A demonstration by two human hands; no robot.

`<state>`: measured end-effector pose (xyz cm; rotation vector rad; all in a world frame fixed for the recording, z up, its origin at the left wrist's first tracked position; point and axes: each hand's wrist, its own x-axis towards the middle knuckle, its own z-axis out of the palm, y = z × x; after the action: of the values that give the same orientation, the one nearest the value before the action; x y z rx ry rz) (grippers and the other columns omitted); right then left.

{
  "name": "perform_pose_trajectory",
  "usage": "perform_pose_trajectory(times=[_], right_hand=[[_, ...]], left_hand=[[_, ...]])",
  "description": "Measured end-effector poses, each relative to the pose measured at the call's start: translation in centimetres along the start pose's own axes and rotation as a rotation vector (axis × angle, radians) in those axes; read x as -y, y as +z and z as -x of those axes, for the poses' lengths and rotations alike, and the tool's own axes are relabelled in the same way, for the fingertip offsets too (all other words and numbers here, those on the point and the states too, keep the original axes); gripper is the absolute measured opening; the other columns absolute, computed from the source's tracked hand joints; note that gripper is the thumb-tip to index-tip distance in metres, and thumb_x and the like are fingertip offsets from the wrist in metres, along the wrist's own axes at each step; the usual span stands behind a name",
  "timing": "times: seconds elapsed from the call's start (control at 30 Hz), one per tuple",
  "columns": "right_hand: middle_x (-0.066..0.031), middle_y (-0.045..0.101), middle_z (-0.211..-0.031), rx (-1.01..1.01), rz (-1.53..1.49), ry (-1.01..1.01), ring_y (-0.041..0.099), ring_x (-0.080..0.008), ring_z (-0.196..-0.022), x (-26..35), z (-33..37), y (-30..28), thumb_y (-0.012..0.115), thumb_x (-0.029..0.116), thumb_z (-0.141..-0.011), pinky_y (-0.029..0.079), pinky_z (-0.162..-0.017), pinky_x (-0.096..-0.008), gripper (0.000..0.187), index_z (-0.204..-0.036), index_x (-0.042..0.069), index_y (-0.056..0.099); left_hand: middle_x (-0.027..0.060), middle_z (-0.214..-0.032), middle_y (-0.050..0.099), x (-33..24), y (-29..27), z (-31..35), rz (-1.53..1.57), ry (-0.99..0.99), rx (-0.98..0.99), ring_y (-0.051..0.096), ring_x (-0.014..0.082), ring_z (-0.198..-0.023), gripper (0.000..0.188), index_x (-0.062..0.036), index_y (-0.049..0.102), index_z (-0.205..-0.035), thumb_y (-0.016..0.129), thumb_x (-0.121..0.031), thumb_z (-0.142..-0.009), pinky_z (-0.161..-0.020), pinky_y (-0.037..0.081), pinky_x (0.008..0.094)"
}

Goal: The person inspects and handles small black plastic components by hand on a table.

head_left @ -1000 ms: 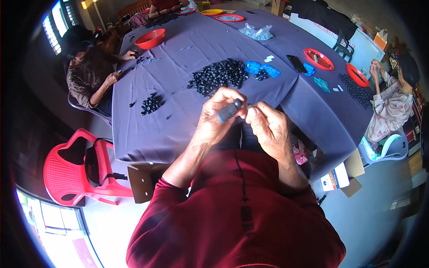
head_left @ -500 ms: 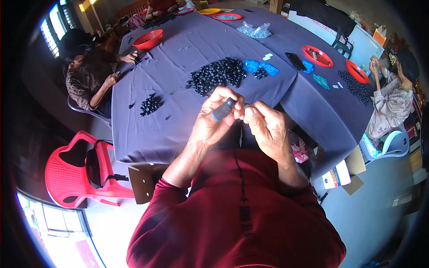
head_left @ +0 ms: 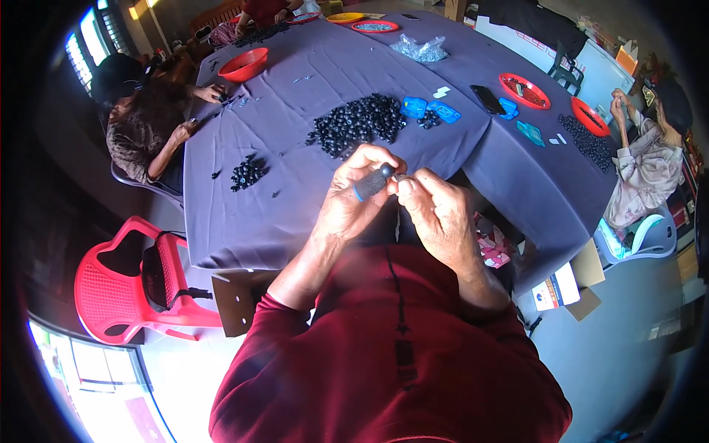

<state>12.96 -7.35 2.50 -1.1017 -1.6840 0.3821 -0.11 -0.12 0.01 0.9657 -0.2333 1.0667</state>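
the fingers of the left hand (head_left: 351,196) are bent in and pinch a small black rounded piece (head_left: 387,170) near the tip of a grey sleeve (head_left: 371,184) with a blue rim, which seems to be worn on the thumb. the fingers of the right hand (head_left: 443,215) are pressed together, thumb on forefinger, over a small bit (head_left: 400,177) just beside the black piece; it is too small and too covered to tell its shape.

just beyond the left fingers, on a bench (head_left: 229,221) with a purple-grey cloth, spreads a big heap of black pieces (head_left: 356,124). left of those fingers, well apart, is a smaller heap (head_left: 249,173). beyond the right fingers lie a blue tray (head_left: 414,108) and, to its right, a dark phone (head_left: 487,101). a red dish (head_left: 525,91) stands farther out to the right of the fingers. far beyond the fingers sit a clear bag (head_left: 420,49) and, to the left, a red bowl (head_left: 244,65). a seated person (head_left: 148,140) works well left of the fingers.
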Motion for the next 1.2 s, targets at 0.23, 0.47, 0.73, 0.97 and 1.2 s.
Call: perform_pose_trajectory(times=[0.23,0.47,0.73,0.97,1.2], right_hand=[[-0.0075,0.058,-0.065,-0.014,0.041,0.022,0.054,-0.0094,-0.058,-0.5,0.0,0.2,0.050,0.019,-0.089,0.042,-0.053,-0.0240,0.025,-0.077,-0.003,0.054],[-0.0090,0.061,-0.068,-0.026,0.090,0.028,0.055,-0.0096,-0.058,-0.2,0.1,0.1,0.051,0.016,-0.088,0.043,-0.053,-0.0240,0.022,-0.078,-0.003,0.055],[-0.0105,0.057,-0.061,-0.008,0.136,0.022,0.052,-0.0114,-0.052,0.1,0.0,-0.2,0.052,0.015,-0.087,0.041,-0.049,-0.0268,0.020,-0.080,-0.002,0.056],[-0.0102,0.048,-0.054,-0.031,0.026,-0.096,0.048,-0.0154,-0.046,0.2,0.1,0.7,0.054,0.015,-0.085,0.037,-0.045,-0.0288,0.018,-0.079,-0.002,0.053],[-0.0024,0.054,-0.065,-0.066,-0.183,-0.019,0.045,-0.0050,-0.055,0.6,0.2,0.1,0.048,0.023,-0.090,0.038,-0.049,-0.0203,0.028,-0.079,-0.002,0.054]], left_hand=[[0.0102,-0.096,0.054,0.2,-0.2,0.0,-0.071,0.012,0.019,0.052,0.0127,-0.084,0.022,-0.0006,0.051,-0.101,0.058,-0.005,-0.081,-0.074,0.043,0.0243],[0.0090,-0.095,0.055,0.1,-0.4,0.2,-0.223,0.047,0.003,0.052,0.0125,-0.083,0.020,0.0001,0.051,-0.100,0.056,-0.005,-0.082,-0.073,0.042,0.0252],[0.0066,-0.092,0.055,0.0,-0.6,0.4,-0.363,0.046,-0.022,0.052,0.0113,-0.081,0.020,0.0011,0.053,-0.098,0.058,-0.007,-0.080,-0.073,0.042,0.0246],[0.0053,-0.089,0.055,0.0,0.1,0.2,-0.280,0.023,-0.011,0.052,0.0109,-0.081,0.018,0.0010,0.054,-0.096,0.058,-0.004,-0.079,-0.074,0.041,0.0242],[0.0119,-0.087,0.049,-0.7,0.0,-0.2,0.032,-0.037,0.086,0.048,0.0152,-0.078,0.019,0.0005,0.052,-0.097,0.056,-0.012,-0.083,-0.072,0.040,0.0282]])
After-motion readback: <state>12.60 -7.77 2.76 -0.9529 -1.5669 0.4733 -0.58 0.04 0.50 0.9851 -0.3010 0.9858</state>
